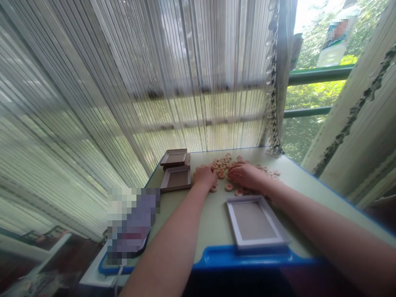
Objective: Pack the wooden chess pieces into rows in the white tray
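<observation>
Many round wooden pieces with red or dark marks (228,187) lie scattered over the far middle of the pale green table (210,222). My left hand (204,176) is at the left edge of the pieces, its fingers bent against a few of them; whether it grips one is hidden. To the right, my right hand (246,175) reaches over the pieces palm down, with its fingers spread and touching some. An open shallow box (256,220) with a grey inside lies nearer to me, below the right hand.
At the left stand another open box (176,178) and a small stack of boxes (174,157). A blurred-out phone (134,225) with a white cable lies front left. Striped curtains hang behind; a bottle (337,37) stands by the window rail.
</observation>
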A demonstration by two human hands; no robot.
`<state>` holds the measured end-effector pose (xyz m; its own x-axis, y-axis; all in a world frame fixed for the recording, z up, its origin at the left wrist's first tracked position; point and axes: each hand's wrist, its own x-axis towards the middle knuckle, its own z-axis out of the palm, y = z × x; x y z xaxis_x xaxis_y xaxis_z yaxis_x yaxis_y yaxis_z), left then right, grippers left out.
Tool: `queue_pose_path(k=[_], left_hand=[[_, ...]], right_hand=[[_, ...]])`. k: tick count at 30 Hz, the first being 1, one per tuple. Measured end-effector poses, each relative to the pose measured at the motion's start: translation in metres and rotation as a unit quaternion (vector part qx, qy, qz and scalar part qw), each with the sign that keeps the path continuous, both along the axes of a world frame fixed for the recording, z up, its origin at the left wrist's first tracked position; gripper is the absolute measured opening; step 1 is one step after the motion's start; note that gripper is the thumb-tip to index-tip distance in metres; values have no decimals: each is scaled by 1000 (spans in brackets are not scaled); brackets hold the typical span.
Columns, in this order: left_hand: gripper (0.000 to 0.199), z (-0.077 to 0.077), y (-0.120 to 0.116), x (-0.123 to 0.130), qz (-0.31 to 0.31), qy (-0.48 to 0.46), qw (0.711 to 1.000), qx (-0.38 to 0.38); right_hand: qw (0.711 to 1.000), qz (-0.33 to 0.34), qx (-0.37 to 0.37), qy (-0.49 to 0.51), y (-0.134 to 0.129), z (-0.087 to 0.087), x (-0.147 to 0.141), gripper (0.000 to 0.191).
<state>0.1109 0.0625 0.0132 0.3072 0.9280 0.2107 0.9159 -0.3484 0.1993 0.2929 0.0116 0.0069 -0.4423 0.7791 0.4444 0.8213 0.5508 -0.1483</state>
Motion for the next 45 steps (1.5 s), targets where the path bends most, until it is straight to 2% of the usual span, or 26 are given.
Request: queue_pose_path(k=[6, 11, 14, 19, 22, 26, 33, 39, 45], left_hand=[[23, -5, 5, -5, -16, -95, 995, -2], [18, -6, 7, -6, -53, -77, 995, 46], [25, -6, 7, -7, -69, -51, 995, 55], [31, -6, 6, -11, -56, -37, 997, 32], [33, -2, 2, -14, -43, -26, 998, 31], [47, 7, -2, -18, -21, 9, 1000, -16], [33, 11, 0, -19, -58, 6, 997, -58], [26, 5, 8, -17, -69, -27, 997, 3], [19, 3, 7, -15, -92, -45, 995, 0]], right_hand=[[1000, -21, -1, -2, -3, 2, 6, 22], [999, -47, 15, 10, -3, 1, 9, 24], [999, -36, 17, 1, -2, -2, 11, 24], [999, -29, 21, 4, 2, -6, 14, 23], [1000, -24, 16, -4, 4, -6, 14, 23], [1000, -17, 12, -12, 5, -7, 13, 23], [1000, -28, 14, -3, 4, -7, 12, 24], [999, -40, 10, -8, 1, -3, 13, 22], [999, -30, 3, -15, 1, -2, 10, 21]])
